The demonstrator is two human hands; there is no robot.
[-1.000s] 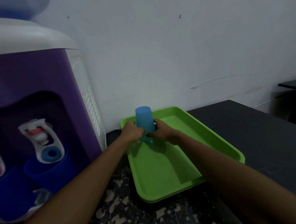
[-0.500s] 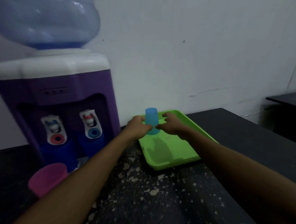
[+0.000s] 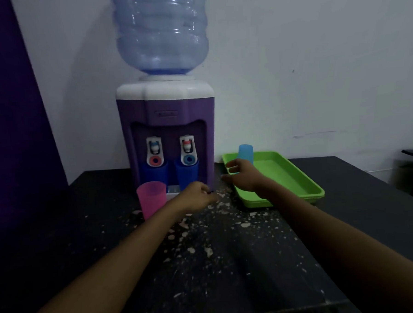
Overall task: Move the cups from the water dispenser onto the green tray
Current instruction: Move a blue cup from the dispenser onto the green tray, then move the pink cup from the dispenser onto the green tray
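Light-blue plastic tumbler [image 3: 245,152] standing inverted at far-left corner of green plastic tray [image 3: 297,178]. Two dark-blue plastic cups [image 3: 187,173] sitting under dispenser taps; translucent pink plastic cup [image 3: 152,199] standing in front. Left hand [image 3: 198,197] hovering loosely curled, empty; right hand [image 3: 242,176] hovering spread, empty. Cups looking light, stiff, smooth; gripping round mid-wall seeming safest.
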